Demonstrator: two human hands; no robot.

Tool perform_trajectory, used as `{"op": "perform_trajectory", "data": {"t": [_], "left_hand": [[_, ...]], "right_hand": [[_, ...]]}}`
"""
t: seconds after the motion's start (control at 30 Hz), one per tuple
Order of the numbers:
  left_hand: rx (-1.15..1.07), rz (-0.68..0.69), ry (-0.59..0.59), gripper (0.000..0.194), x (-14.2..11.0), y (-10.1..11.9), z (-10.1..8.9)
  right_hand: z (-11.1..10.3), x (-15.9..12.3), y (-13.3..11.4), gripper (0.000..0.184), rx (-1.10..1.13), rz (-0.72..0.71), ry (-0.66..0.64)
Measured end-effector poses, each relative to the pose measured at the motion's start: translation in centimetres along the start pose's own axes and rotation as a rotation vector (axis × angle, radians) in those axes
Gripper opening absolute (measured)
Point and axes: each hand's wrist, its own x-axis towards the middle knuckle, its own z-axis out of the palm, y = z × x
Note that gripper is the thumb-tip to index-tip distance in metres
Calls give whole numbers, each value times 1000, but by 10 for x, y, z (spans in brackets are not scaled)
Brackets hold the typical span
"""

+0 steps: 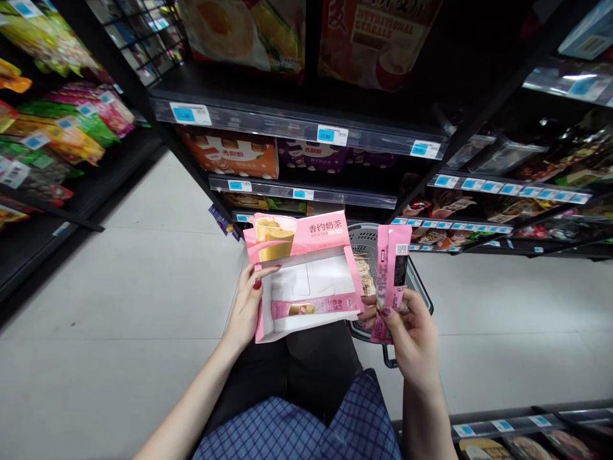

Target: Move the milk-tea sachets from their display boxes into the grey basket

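Note:
My left hand (246, 303) grips the left edge of an open pink milk-tea box (306, 275), lid flipped up. Inside the white tray of the box lies one pink sachet (313, 307) along the near side. My right hand (407, 332) pinches several pink sachets (391, 268), held upright just right of the box. Both hands hover over a dark shopping basket (421, 291) standing on the floor in front of my knees.
Black store shelves (297, 121) with price tags and packaged drinks rise straight ahead. More shelving with snack bags (52, 134) stands at left, and another rack at right (517, 191). Pale tiled floor (119, 306) runs between them. A low shelf edge (507, 425) sits at bottom right.

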Motion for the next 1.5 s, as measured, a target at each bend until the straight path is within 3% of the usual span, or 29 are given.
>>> {"op": "perform_trajectory", "data": {"t": [0.3, 0.37, 0.5, 0.67, 0.8, 0.9, 0.97, 1.07, 1.17, 1.27, 1.37, 1.5], "left_hand": [[14, 14, 3, 58, 1, -3, 0], [15, 13, 5, 57, 1, -3, 0], [21, 13, 3, 56, 1, -1, 0], [19, 12, 4, 57, 1, 2, 0], [24, -6, 0, 59, 1, 1, 0], [20, 2, 2, 58, 1, 1, 0], [16, 9, 4, 58, 1, 1, 0], [15, 8, 9, 58, 1, 1, 0], [31, 6, 10, 60, 1, 2, -1], [34, 1, 16, 62, 1, 2, 0], [29, -4, 28, 62, 1, 2, 0], [30, -2, 27, 59, 1, 1, 0]], "right_hand": [[-1, -2, 1, 11, -85, -38, -3], [-4, -2, 1, 15, -317, -200, 72], [-9, -2, -1, 49, -954, -631, 242], [-8, -2, 0, 75, -1468, -762, 368], [-9, -1, 7, 65, -1450, -690, 442], [-14, 2, 10, 46, -1235, -617, 439], [-18, 2, 9, 31, -934, -480, 337], [-23, 2, 5, 28, -298, -112, 101], [-32, 4, 1, 33, 101, 100, 64], [-51, 14, 9, 34, 116, 99, 207], [-80, 29, 36, 40, -46, 137, 323], [-110, 54, 98, 45, -411, 246, 255]]}}
